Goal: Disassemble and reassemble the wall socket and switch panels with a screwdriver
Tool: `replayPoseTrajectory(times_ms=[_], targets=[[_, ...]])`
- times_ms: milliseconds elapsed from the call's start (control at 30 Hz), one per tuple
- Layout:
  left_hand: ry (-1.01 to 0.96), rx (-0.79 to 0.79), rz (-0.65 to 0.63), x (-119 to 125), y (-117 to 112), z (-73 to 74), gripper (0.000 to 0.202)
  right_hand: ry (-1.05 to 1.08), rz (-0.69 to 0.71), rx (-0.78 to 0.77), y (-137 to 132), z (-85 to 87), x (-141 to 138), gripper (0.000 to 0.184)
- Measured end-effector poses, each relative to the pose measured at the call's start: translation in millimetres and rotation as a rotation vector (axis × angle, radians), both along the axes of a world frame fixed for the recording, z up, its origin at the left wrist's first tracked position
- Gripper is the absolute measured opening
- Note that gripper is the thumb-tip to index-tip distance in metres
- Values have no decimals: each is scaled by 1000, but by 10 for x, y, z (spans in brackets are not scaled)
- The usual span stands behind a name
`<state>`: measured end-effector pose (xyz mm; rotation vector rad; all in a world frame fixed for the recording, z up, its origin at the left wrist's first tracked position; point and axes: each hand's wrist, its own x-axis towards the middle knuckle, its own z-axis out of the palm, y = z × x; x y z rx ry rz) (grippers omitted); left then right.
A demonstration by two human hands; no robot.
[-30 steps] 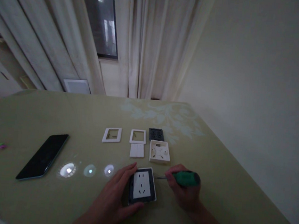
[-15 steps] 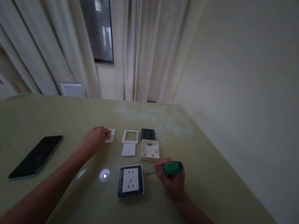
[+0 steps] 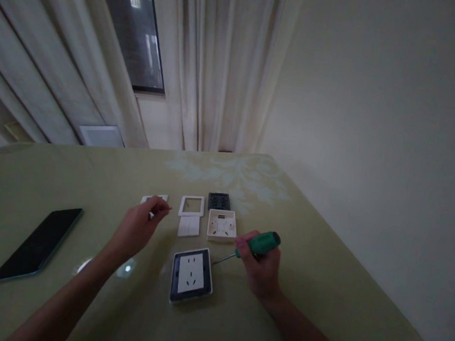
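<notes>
My right hand grips a screwdriver by its green handle. Its metal tip points down-left, close to the right edge of a wall socket, a white five-hole plate with a dark surround. Whether the tip touches the socket I cannot tell. Above the table, my left hand is closed in a pinch, with a tiny dark screw-like piece at its fingertips. Partly hidden behind that hand lies a white frame.
Beyond the socket lie another white frame, a white switch panel, an open white mounting box and a dark switch base. A black tablet or phone rests at the left. A wall flanks the table's right side.
My left hand has come off the white frame and moved nearer, its fingertips now clear of it. The screwdriver remains in my right hand beside the socket. The view has shifted slightly right.
</notes>
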<state>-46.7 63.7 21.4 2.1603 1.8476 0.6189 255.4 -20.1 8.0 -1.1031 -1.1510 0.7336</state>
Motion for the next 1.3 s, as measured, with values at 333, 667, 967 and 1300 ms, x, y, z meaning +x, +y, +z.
replayPoseTrajectory(times_ms=[333,667,967,1300], targets=[[-657,-92,-253,-4,-761,-213,18,-68,-45,98,-2,27,22,33],[-618,-14,-475,68,-828,-207,21,-143,-49,113,33,-35,77,26],[-551,31,-540,46,-843,-271,23,-163,-17,112,-5,-30,85,24],[-469,91,-571,71,-932,-374,23,-174,-25,118,-23,24,74,25]])
